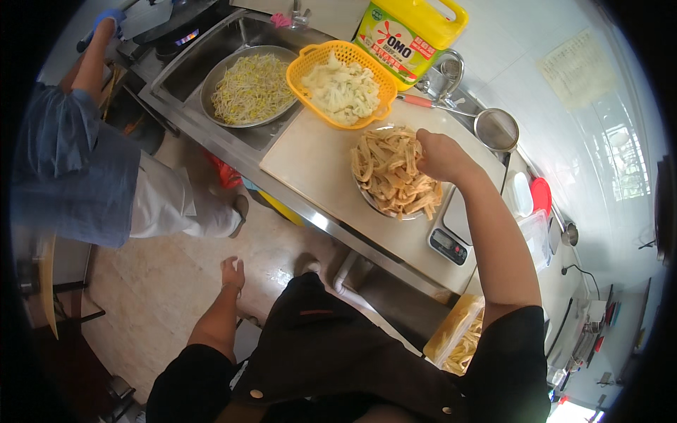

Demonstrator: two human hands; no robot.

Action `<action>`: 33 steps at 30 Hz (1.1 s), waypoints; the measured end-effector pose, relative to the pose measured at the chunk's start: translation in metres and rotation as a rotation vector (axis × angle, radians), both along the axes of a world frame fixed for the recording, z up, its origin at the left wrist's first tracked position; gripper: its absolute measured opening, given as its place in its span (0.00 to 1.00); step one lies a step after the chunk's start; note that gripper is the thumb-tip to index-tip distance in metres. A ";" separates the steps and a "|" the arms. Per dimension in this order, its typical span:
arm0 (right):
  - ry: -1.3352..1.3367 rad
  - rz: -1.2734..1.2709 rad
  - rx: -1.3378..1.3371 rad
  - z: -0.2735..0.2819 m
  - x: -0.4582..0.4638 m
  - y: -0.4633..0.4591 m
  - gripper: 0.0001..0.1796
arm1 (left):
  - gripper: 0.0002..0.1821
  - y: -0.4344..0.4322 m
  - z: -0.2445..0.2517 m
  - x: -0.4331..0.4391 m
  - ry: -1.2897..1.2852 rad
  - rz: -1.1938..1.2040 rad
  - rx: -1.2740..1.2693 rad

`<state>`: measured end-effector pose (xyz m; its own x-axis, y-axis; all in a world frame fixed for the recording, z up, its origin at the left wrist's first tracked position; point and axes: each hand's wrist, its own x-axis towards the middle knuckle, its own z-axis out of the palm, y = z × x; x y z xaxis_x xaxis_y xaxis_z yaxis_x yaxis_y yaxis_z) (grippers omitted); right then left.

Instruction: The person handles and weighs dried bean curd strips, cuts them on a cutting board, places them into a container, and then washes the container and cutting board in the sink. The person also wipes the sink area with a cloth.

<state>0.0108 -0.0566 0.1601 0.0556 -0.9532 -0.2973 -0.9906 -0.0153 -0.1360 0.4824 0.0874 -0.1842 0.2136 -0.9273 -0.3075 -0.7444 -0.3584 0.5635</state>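
Observation:
My right hand point(443, 157) is at the edge of a heaped round metal bowl point(365, 196), its curled fingers against a pile of tofu-skin sticks point(394, 172). The fingertips are hidden, so whether they grip sticks or the rim is unclear. Empty and with fingers apart, my left hand point(232, 273) hangs over the floor. Beside the bowl lies a digital kitchen scale point(448, 244), partly behind my right forearm. A yellow plastic basket point(312, 108) of cauliflower pieces point(344, 90) stands just behind the bowl. Both are on a pale board point(312, 153).
A metal pan of bean sprouts point(254, 87) rests over the sink point(195, 69). Behind the basket stand a yellow OMO detergent jug point(404, 45) and a strainer point(496, 130). A co-worker point(79, 169) is at a lit stove, upper left. Below the counter sits a container of similar sticks point(461, 343).

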 end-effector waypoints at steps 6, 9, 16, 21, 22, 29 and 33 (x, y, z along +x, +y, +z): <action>-0.222 -0.003 0.023 -0.007 -0.012 -0.005 0.23 | 0.20 0.041 -0.032 0.027 -0.044 0.059 0.326; -0.276 -0.059 0.037 -0.003 -0.010 -0.004 0.23 | 0.20 0.042 -0.041 0.018 -0.084 0.075 0.293; -0.468 -0.083 -0.386 -0.007 -0.027 0.039 0.08 | 0.17 -0.041 0.008 -0.076 0.454 -0.078 -0.207; -0.582 -0.555 -0.194 -0.006 -0.064 0.132 0.06 | 0.18 -0.099 0.104 -0.135 0.557 -0.334 -0.457; -0.641 -0.564 -0.232 -0.004 -0.067 0.153 0.06 | 0.18 -0.108 0.119 -0.146 0.556 -0.354 -0.472; -0.702 -0.926 -0.397 0.011 -0.084 0.289 0.07 | 0.21 -0.137 0.169 -0.202 0.774 -0.421 -0.321; -0.628 -1.054 -0.445 0.018 -0.083 0.342 0.07 | 0.24 -0.164 0.171 -0.227 0.504 -0.517 -0.535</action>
<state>-0.0726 0.2853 0.1780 -0.7612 -0.6325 -0.1433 -0.3231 0.5615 -0.7618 0.2551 -0.0770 -0.0129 -0.3142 -0.9162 0.2485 -0.3593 0.3571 0.8622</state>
